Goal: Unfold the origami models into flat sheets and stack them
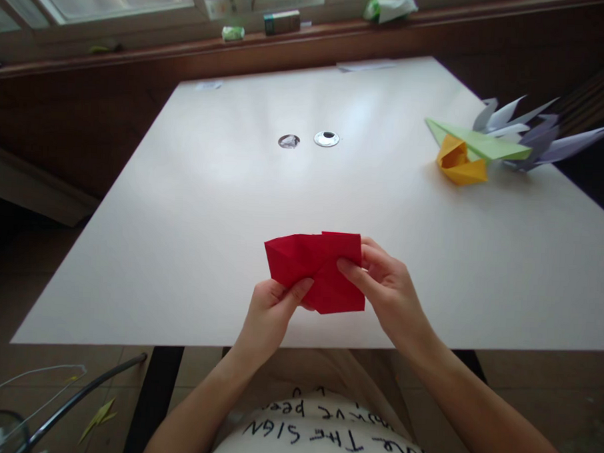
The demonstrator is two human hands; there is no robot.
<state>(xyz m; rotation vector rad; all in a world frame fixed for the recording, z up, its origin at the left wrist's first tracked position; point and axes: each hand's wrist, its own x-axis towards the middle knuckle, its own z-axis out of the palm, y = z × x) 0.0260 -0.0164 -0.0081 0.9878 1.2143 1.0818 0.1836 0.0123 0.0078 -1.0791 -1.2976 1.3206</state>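
A folded piece of red paper point(324, 274) is held up above the near part of the table, with creases across its face. My left hand point(273, 312) pinches its lower left edge, the thumb lying on the front and the fingers mostly hidden behind. At the right side, my right hand point(384, 283) grips the sheet between the thumb in front and fingers at the back.
On the white table point(193, 202), a yellow folded paper boat point(462, 170), a green paper plane point(480, 142) and grey-purple paper cranes point(540, 140) stand at the right. Two round holes, one with a metal rim point(326, 139), lie mid-table. Small packets line the window ledge point(330, 33).
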